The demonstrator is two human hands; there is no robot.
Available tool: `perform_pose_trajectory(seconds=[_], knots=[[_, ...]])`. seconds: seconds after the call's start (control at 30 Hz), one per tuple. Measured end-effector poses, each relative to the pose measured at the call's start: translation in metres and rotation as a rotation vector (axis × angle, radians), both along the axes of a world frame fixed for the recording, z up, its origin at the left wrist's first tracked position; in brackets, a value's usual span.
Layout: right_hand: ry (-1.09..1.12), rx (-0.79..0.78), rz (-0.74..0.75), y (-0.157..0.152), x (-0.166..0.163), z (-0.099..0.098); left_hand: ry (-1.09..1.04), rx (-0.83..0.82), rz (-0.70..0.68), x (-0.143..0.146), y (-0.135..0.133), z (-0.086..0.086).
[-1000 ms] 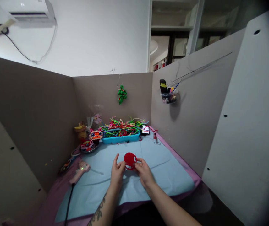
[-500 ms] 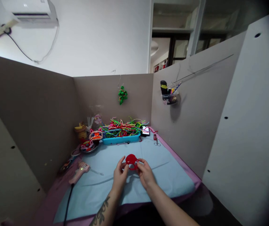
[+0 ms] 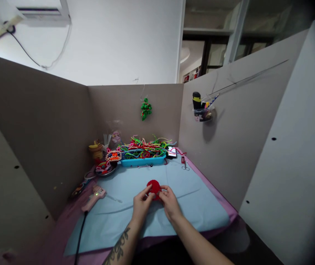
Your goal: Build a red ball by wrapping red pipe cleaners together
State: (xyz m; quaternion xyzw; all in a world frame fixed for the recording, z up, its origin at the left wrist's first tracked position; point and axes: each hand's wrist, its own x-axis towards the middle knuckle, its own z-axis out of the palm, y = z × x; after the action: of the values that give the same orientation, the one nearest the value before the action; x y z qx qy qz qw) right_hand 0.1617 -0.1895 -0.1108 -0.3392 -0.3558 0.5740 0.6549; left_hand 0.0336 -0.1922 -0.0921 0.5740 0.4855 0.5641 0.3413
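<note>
A small round red piece, seemingly knitted or woven cord, is held between both hands just above the pale blue cloth. My left hand pinches its left side, with the index finger lying over the front face. At its lower right edge, my right hand grips it between thumb and fingers. The fingertips cover part of the lower rim. Left of the hands, a pink glue gun with a lit green light lies on the cloth, its black cable running toward me.
A blue tray heaped with coloured cords stands at the back. Beside it are a metal bowl of finished pieces and a phone. Small scissors lie at back right. Grey partitions enclose the table.
The red piece has turned from showing a gap near its lower edge to a fuller disc. My left index finger has moved onto its face. The view has shifted slightly.
</note>
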Motion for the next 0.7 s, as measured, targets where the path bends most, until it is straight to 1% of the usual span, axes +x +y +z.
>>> perform_pose_trajectory(seconds=[0.23,0.43,0.53,0.6,0.7], knots=[[-0.013,0.003,0.008,-0.002,-0.001,0.002,-0.027,0.083,0.046,-0.001,-0.002,0.001],[-0.039,0.003,0.003,-0.002,-0.001,0.002,-0.042,0.075,0.075,0.0,0.0,0.001],[-0.081,-0.006,-0.002,-0.001,0.0,-0.001,-0.044,0.065,0.069,0.0,-0.001,0.001],[-0.149,-0.045,-0.056,0.002,0.003,-0.004,-0.045,0.068,0.085,-0.002,-0.003,0.001],[-0.297,-0.088,-0.216,0.019,0.01,-0.002,-0.067,0.064,0.144,-0.005,-0.004,-0.001]])
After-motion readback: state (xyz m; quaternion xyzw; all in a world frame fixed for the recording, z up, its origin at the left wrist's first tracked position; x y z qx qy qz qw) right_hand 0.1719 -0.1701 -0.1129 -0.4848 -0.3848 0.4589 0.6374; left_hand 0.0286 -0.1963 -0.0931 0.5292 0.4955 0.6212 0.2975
